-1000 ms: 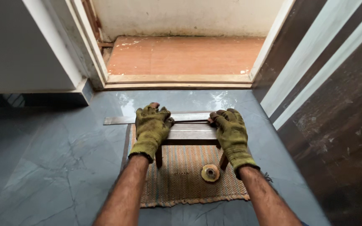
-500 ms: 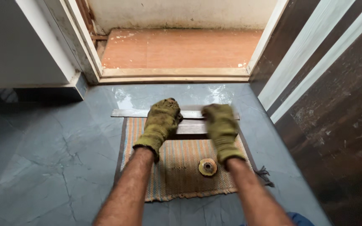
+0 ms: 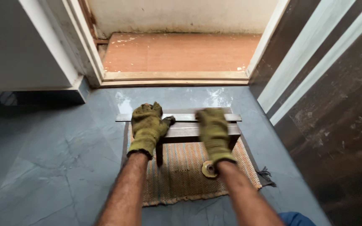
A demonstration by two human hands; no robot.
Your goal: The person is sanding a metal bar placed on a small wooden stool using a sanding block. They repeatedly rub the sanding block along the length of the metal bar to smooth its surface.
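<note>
Low on the grey tiled floor [image 3: 42, 167], a small dark wooden bench [image 3: 185, 133] is seen standing over the far edge of a woven striped mat [image 3: 181, 175], just short of the door threshold [image 3: 172, 76]. The left hand [image 3: 147, 127], in a worn olive glove, is laid on the bench's left end with its fingers [image 3: 145, 111] curled over the far edge and onto a flat pale strip [image 3: 181, 117] that lies along that edge. The right hand [image 3: 213, 132], gloved alike, is placed on the right half of the bench top; it is blurred, so whether its fingers are spread or pressed together cannot be told. A small round brass-coloured disc [image 3: 208, 169] lies on the mat near the bench's right side, partly covered by the right wrist. A slip is judged possible: the mat rests on glossy tile and could slide under a push, and the loose strip could shift beneath the left fingers. The disc could be knocked by the right forearm. Only one bench leg is clearly made out; the others are hidden by the hands and the top.
</note>
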